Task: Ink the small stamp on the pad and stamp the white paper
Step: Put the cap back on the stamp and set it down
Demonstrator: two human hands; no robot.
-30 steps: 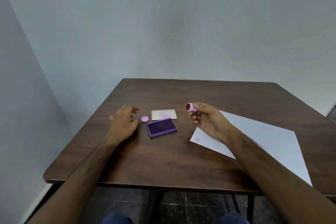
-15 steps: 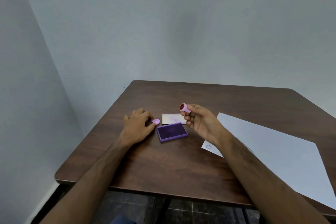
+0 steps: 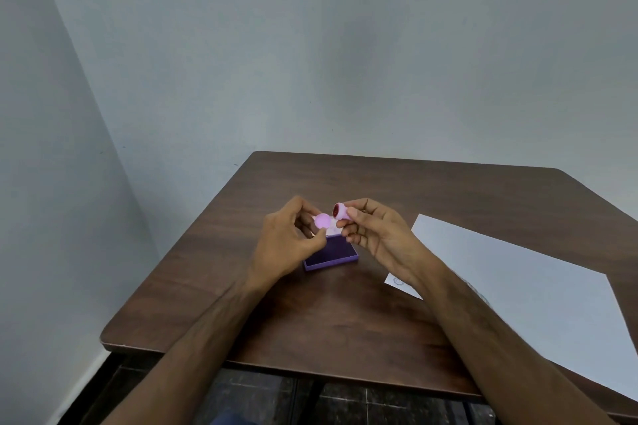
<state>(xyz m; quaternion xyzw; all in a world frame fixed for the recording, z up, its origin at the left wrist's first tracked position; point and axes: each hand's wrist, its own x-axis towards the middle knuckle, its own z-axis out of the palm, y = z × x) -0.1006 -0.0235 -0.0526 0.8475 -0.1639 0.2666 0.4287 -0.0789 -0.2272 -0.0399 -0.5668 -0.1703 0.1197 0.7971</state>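
My right hand (image 3: 374, 235) holds the small pink stamp (image 3: 341, 211) above the table, its dark red face turned left. My left hand (image 3: 288, 241) pinches the round pink cap (image 3: 323, 220) just left of the stamp face, a small gap between them. Below both hands the open purple ink pad (image 3: 333, 254) lies on the brown table (image 3: 345, 314), partly covered by my left hand. The white paper (image 3: 518, 293) lies to the right, with one small round print (image 3: 398, 281) near its left corner.
A pale card lies behind the ink pad, mostly hidden by my fingers. Grey walls stand close behind and to the left of the table. The table's front edge is near my forearms, with dark floor below.
My left hand picked the pink cap up off the table and raised it toward the stamp. My right hand moved the stamp left, over the ink pad. The view shifted left.
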